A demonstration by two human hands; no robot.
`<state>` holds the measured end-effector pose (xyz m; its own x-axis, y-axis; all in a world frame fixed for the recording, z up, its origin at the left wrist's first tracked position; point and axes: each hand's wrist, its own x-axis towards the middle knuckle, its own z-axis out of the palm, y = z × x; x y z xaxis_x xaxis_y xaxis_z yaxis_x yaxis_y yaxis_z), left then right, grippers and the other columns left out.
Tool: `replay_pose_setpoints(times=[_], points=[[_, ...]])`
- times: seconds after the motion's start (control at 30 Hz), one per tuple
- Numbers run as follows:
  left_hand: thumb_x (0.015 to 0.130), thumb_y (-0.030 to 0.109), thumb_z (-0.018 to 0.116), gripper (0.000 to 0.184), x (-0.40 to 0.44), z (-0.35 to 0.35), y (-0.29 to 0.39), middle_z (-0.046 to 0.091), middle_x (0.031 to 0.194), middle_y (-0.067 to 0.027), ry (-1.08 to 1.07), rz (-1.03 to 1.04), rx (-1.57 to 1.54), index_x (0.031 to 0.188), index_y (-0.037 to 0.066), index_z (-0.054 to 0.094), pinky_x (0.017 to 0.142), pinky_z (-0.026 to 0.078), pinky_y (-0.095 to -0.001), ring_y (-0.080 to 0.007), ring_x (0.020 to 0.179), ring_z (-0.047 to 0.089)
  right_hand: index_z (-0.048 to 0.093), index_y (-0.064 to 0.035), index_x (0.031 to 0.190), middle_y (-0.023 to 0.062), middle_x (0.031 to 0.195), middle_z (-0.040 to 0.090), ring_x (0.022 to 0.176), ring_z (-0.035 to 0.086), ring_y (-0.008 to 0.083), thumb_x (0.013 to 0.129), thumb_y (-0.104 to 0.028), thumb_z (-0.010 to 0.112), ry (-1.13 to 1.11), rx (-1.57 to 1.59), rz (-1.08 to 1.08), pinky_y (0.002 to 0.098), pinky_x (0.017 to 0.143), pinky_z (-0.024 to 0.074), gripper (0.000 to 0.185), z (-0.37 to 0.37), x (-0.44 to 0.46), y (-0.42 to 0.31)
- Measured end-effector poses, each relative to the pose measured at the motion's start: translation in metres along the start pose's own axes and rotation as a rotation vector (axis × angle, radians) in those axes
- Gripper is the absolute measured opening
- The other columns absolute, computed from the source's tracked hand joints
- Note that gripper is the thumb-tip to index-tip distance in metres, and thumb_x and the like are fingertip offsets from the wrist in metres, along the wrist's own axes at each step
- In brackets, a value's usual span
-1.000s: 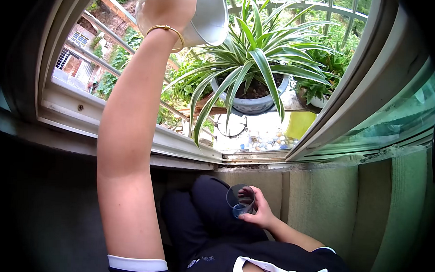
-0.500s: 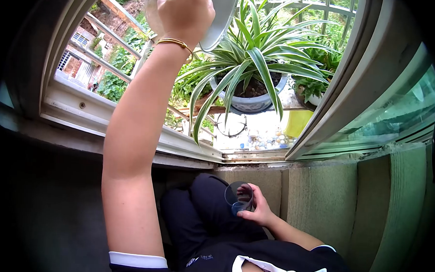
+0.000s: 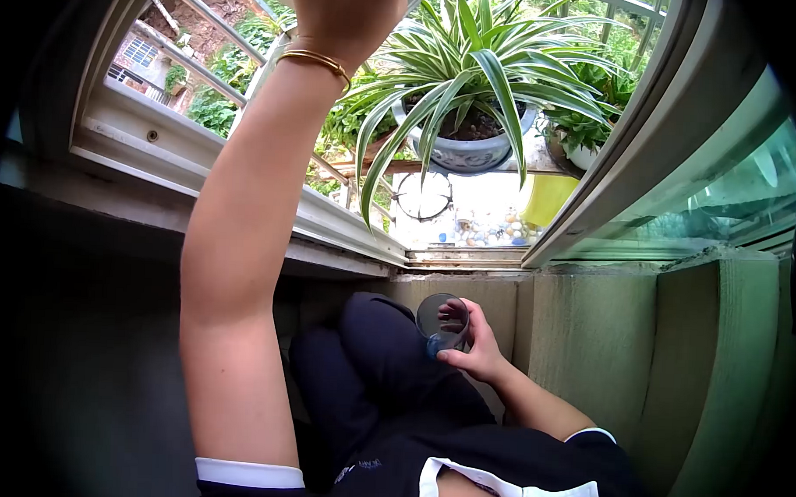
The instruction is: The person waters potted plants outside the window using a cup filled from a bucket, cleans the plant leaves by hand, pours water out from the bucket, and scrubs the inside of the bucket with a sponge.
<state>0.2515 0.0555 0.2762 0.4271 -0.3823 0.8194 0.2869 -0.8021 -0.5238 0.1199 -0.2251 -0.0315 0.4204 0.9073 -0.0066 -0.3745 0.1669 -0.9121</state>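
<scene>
Smoothly rounded, see-through cup (image 3: 441,324)

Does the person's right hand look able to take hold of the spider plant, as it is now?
Probably not as things stand: the right hand is occupied by a transparent cup, and the window sill lies between that hand and the spider plant.

Left arm (image 3: 241,234) outstretched, left hand (image 3: 349,10) partly cropped; right arm (image 3: 543,410) bent, right hand (image 3: 482,351) curled.
</scene>
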Motion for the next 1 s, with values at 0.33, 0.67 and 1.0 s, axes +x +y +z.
replay_pose_setpoints(times=[0.33,0.67,1.0], points=[[0.077,0.004,0.063,0.009,-0.1,-0.07,-0.019,0.052,0.068,-0.001,0.316,-1.602,-1.03,0.077,0.0,0.054,0.046,0.04,-0.0251,-0.0105,0.053,0.048,0.026,-0.0025,0.135,0.0144,0.127,0.04,0.118,0.044,0.0262,0.07,-0.034,0.076,0.284,-0.116,-0.594,0.038,0.098,0.0389,0.088,0.005,0.001,-0.022],[0.085,0.0,0.055,0.014,-0.218,-0.225,0.103,0.062,0.082,-0.0045,-0.135,-1.8,-1.339,0.095,-0.008,0.061,0.068,0.045,-0.0234,-0.0101,0.073,0.056,0.031,-0.0058,0.135,0.0139,0.13,0.042,0.118,0.044,0.0274,0.066,-0.031,0.081,0.315,-0.581,-0.809,0.044,0.098,0.0393,0.089,0.042,-0.044,-0.141],[0.077,0.001,0.058,0.018,-0.329,-0.178,0.16,0.041,0.06,0.0056,-0.697,-1.615,-1.229,0.062,0.004,0.049,0.051,0.03,-0.0229,-0.004,0.057,0.036,0.044,-0.003,0.125,0.0187,0.119,0.05,0.113,0.047,0.0333,0.064,-0.031,0.075,0.314,-1.315,0.062,0.0392,0.098,0.039,0.074,0.019,-0.015,-0.015]])
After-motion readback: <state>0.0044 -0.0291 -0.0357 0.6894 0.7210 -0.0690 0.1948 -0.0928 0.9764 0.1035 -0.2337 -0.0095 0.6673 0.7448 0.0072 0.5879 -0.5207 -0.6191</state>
